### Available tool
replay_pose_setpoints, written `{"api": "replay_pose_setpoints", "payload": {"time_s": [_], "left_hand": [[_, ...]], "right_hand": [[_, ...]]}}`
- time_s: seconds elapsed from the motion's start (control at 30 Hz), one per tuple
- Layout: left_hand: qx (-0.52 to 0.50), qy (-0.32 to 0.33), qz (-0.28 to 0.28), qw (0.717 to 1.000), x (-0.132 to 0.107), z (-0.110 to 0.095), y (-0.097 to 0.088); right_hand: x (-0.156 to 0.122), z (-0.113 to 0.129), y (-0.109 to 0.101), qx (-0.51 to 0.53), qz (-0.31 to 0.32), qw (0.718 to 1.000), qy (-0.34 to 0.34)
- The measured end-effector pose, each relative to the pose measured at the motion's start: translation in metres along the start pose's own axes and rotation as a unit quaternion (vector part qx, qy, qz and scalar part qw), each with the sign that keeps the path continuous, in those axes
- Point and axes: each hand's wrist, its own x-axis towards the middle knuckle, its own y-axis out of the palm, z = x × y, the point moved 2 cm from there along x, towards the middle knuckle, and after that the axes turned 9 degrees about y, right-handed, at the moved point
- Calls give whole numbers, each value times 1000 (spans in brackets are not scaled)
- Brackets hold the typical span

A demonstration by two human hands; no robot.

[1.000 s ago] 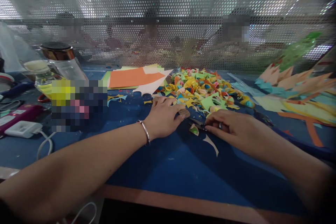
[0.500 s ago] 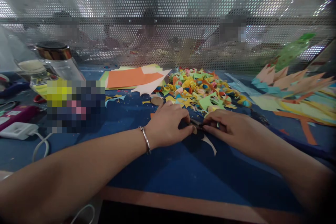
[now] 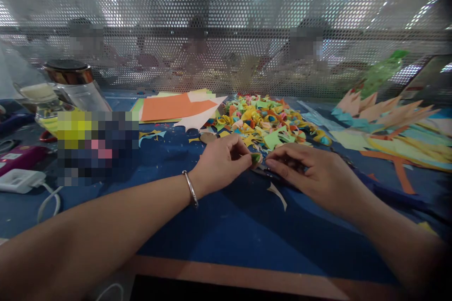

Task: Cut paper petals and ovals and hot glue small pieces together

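Note:
My left hand [image 3: 226, 160], a silver bangle on its wrist, pinches a small green-and-pale paper piece [image 3: 256, 159] between thumb and fingers. Close on its right is my right hand [image 3: 303, 164], fingertips drawn together beside that piece; what they hold, if anything, is hidden. A thin greyish edge shows between the hands, too unclear to name. Just below them a curved pale paper strip [image 3: 278, 196] lies on the blue table surface [image 3: 219, 230]. Beyond the hands spreads a heap of small curled, colourful paper pieces [image 3: 261, 115].
Orange and white paper sheets [image 3: 165, 107] lie at back left. Pointed folded paper pieces [image 3: 377, 106] and strips sit at right, near a green-capped bottle [image 3: 383, 73]. A lidded jar [image 3: 76, 82] and white charger [image 3: 21, 181] stand left. A perforated metal screen [image 3: 226, 56] closes the back.
The hands have parted slightly at the fingertips. The green side of the small paper piece now shows in my left hand. The view has shifted a little.

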Motion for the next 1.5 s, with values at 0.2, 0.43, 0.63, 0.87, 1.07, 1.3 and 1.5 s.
{"api": "replay_pose_setpoints", "payload": {"time_s": [0.2, 0.43, 0.63, 0.87, 1.07, 1.3, 1.5], "left_hand": [[-69, -22, 3, 997, -2, 1, 5], [-160, -44, 2, 986, -1, 1, 6], [-222, -65, 1, 973, -1, -1, 6], [-215, -34, -2, 976, -1, -5, 4], [-156, -11, 24, 987, -6, -12, 5], [-195, -17, 50, 979, -8, -8, 7], [-327, -66, 70, 940, -5, -5, 7]], "right_hand": [[2, 2, 4, 21, 6, 1000, -11], [1, 3, 3, 63, 25, 998, 1], [1, 6, 1, 96, 29, 995, -2], [-1, 6, 1, 97, 16, 995, 4], [-2, 5, 3, 74, -21, 997, -13], [-3, 2, 3, 56, -33, 998, -17], [-4, 3, 1, 62, -13, 998, -21]]}}
